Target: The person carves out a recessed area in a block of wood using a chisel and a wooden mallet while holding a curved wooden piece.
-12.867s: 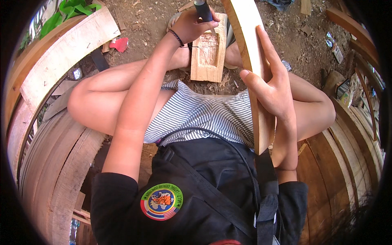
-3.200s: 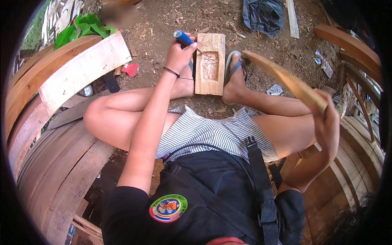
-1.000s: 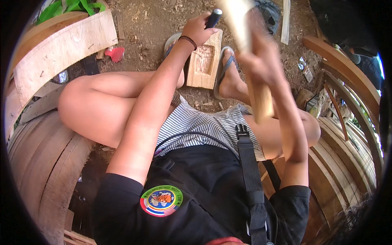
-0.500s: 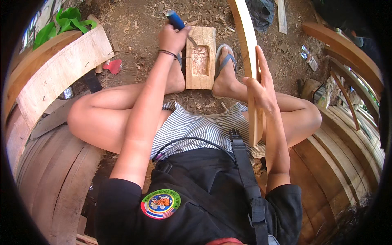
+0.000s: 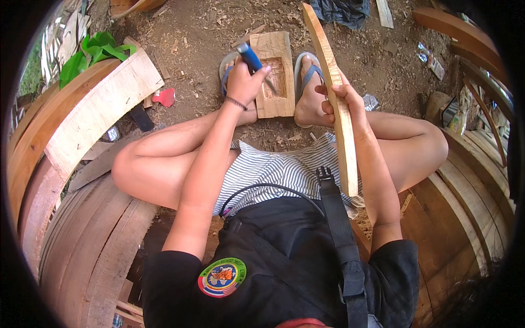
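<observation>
My left hand (image 5: 246, 82) is closed around the blue handle of a chisel (image 5: 250, 57). The chisel's metal blade slants down into the near part of a rectangular recess in a wooden block (image 5: 272, 109). This block lies on the ground between my sandalled feet, and the recess floor looks rough and chipped. In my right hand (image 5: 344, 98) is a long, flat strip of wood (image 5: 345, 147), gripped near its middle with fingers wrapped around its edges. The strip's far end rises beyond my right foot, and its near end is over my lap.
Curved wooden planks (image 5: 104, 115) stand at the left, with green leaves (image 5: 95, 54) behind them. More curved timbers (image 5: 465, 35) are at the right. A red scrap (image 5: 164, 97), a black plastic bag (image 5: 347, 12) and wood chips lie on the dirt.
My left hand has brought the chisel nearer to me, its blade now lower in the recess. My right hand's fingers, stretched out before, have curled around the strip, whose far end has come into view.
</observation>
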The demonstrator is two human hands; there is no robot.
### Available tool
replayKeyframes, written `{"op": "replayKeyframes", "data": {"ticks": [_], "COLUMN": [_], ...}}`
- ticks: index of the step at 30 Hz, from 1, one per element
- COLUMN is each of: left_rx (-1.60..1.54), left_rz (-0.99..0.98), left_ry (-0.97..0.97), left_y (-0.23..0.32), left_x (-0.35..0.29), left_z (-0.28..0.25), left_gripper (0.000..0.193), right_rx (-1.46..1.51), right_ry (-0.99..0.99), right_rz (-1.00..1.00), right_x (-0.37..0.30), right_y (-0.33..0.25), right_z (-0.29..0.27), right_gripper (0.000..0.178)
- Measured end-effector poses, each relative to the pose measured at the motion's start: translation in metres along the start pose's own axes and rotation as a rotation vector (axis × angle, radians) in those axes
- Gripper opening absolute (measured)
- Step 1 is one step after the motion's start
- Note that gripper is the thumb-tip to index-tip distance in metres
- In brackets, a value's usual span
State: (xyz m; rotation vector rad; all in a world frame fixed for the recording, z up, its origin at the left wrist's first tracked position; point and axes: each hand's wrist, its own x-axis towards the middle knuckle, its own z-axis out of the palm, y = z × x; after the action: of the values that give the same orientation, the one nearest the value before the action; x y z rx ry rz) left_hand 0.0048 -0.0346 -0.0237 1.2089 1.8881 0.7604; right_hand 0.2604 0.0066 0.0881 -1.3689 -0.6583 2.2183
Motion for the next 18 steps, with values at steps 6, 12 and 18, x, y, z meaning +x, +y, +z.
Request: {"op": "replayKeyframes", "data": {"ticks": [6,12,18], "left_rx": [-0.312,-0.203,-0.313], "left_rz": [0.062,0.268,0.356], "left_ry": [0.191,0.202,0.034], "left_y": [0.012,0.023,0.028], "left_x": [0.004,0.003,-0.007], "left_z": [-0.003,0.016,0.041], "left_gripper": [0.029,0.026,0.021], "right_rx": [-0.202,-0.282,-0.266], "right_ry": [0.04,0.058,0.039], "right_rz": [-0.276,-0.347,-0.365], "right_x": [-0.003,0.002,-0.003], "right_y": [-0.01,-0.009,-0.013], "right_z": [0.005,-0.005,0.002], "right_gripper": [0.084,0.086,0.088]}}
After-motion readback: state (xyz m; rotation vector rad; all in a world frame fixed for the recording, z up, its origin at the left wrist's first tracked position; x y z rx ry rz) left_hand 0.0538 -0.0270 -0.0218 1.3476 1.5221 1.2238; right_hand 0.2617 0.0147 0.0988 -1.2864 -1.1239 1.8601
